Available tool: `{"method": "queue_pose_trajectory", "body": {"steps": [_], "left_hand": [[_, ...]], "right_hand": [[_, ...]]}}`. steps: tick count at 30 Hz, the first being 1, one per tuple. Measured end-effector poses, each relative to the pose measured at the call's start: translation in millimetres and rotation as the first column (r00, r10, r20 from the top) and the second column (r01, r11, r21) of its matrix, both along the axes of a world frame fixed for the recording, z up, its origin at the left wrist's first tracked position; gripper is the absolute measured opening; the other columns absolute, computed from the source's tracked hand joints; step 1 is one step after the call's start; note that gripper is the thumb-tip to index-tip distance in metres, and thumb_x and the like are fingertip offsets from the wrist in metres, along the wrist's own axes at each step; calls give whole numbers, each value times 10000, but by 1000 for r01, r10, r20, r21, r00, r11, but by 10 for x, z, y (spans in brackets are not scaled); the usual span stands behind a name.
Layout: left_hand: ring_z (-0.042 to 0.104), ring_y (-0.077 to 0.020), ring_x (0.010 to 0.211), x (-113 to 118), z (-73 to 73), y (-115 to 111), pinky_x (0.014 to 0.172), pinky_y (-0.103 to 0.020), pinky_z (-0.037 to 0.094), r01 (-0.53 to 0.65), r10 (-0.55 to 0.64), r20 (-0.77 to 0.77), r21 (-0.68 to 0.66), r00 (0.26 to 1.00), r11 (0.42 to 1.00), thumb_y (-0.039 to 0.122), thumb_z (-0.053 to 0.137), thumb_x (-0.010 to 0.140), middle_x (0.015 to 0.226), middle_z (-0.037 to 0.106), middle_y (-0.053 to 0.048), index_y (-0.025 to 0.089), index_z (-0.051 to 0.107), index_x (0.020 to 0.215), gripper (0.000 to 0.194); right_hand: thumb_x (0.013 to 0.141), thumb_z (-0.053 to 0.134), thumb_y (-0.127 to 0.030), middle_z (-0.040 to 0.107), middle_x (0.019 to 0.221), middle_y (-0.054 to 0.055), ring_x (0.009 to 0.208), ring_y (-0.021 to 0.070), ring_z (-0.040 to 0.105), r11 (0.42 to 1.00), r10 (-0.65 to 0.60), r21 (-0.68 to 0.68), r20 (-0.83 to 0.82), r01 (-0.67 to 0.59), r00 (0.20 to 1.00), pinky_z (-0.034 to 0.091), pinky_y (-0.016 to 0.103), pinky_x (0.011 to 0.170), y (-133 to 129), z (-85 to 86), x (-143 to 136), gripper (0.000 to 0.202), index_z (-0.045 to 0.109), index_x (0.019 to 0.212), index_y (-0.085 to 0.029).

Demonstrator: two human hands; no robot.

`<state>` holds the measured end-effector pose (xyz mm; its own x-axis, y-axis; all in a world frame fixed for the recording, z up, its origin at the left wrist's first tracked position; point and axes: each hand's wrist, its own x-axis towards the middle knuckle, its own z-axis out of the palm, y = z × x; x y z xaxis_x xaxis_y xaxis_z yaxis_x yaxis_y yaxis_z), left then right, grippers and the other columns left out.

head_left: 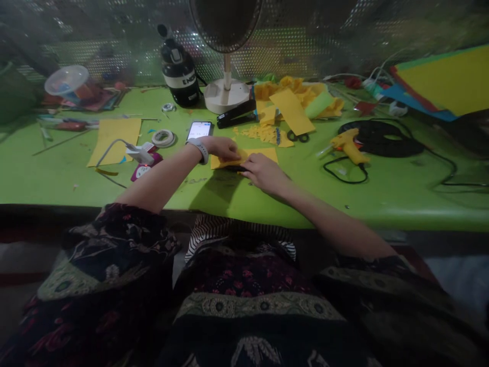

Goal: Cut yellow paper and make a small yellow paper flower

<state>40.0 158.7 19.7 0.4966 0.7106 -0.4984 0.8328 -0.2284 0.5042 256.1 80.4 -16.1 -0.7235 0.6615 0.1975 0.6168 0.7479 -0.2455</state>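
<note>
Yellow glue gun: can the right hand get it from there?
Probably yes. Between the right hand and the yellow glue gun I see mostly bare green tabletop, though the gun's black cord loops on the near side. The hand would first have to leave the yellow paper.

both forearms (pixel 164 174) angle inward, left grip (pixel 222 148) curled just beside the right grip (pixel 263 172).

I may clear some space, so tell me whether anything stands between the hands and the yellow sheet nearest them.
Nothing visible does: the left hand and right hand are both at the yellow sheet. A dark object, too unclear to name, lies at its near edge without blocking either.
</note>
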Motion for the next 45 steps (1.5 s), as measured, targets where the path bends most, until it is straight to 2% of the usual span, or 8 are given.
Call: {"method": "queue_pose_trajectory", "body": {"steps": [9, 16, 20, 24, 31, 35, 39, 45], "left_hand": [[581, -194, 778, 4, 2, 10, 719, -298, 427, 1, -1, -20, 1, 1000, 1000, 538, 608, 799, 768, 629, -50, 179, 628, 827, 361], [565, -185, 695, 9, -25, -9, 682, -308, 437, -11, 11, 7, -18, 1000, 1000, 552, 638, 773, 702, 610, -47, 191, 608, 768, 363], [612, -213, 790, -41, 74, -109, 710, -295, 439, 106, -97, -57, 186, 994, 977, 566, 647, 760, 863, 705, -90, 170, 682, 902, 422], [619, -306, 1114, -94, 161, -141, 896, -330, 448, 165, -126, -118, 440, 985, 882, 631, 699, 692, 1259, 677, -161, 151, 646, 1288, 767], [678, -288, 953, -19, 188, -35, 771, -313, 486, 64, -41, -129, 175, 991, 982, 569, 793, 608, 1116, 731, -125, 169, 562, 1355, 879], [670, -289, 977, 15, 199, -31, 772, -307, 483, 53, -40, -101, 132, 994, 990, 533, 782, 604, 1119, 729, -112, 168, 565, 1311, 825], [651, -277, 996, 81, 259, -100, 802, -298, 457, 167, -142, -125, 215, 982, 962, 485, 733, 666, 1165, 717, -115, 170, 641, 1210, 635], [633, -237, 798, 233, 424, -245, 667, -295, 385, 341, -257, -273, 328, 927, 881, 371, 661, 776, 924, 739, -71, 204, 721, 1131, 398]], "right_hand": [[1011, 572, -262, 662, 1139, 149, 1080, 312, 573, 998, 9, -67, -19, -10, 1000, 488, 489, 904, -14, 47, -84, 276, 732, 1232, -220], [996, 599, -229, 685, 1141, 144, 1034, 269, 588, 983, 179, -43, -6, -180, 984, 482, 427, 881, -268, 79, -67, 251, 739, 1197, -173], [968, 640, -204, 702, 1079, 149, 997, 256, 603, 986, 167, -29, -7, -167, 986, 485, 386, 852, -350, 81, 338, 218, 747, 1147, -138], [966, 640, -204, 712, 1073, 135, 1004, 249, 632, 990, 109, -89, -33, -112, 993, 502, 381, 858, -294, 112, 769, 215, 753, 1145, -168], [944, 687, -353, 713, 1144, 136, 1064, 262, 649, 975, 102, -197, -37, -108, 994, 517, 417, 923, -173, 261, 926, 289, 750, 1169, -184], [918, 704, -463, 703, 1241, 143, 1165, 281, 635, 984, -30, -175, -125, 8, 992, 491, 459, 1020, -13, 293, 897, 421, 732, 1233, -184], [978, 620, -441, 675, 1338, 152, 1268, 304, 587, 976, -163, -172, -174, 133, 971, 432, 530, 1095, 258, 297, 789, 419, 696, 1299, -182], [913, 716, -438, 612, 1435, 165, 1304, 318, 544, 984, -111, -148, -96, 96, 989, 436, 454, 1046, 489, 329, 475, 558, 621, 1389, -162]]}}
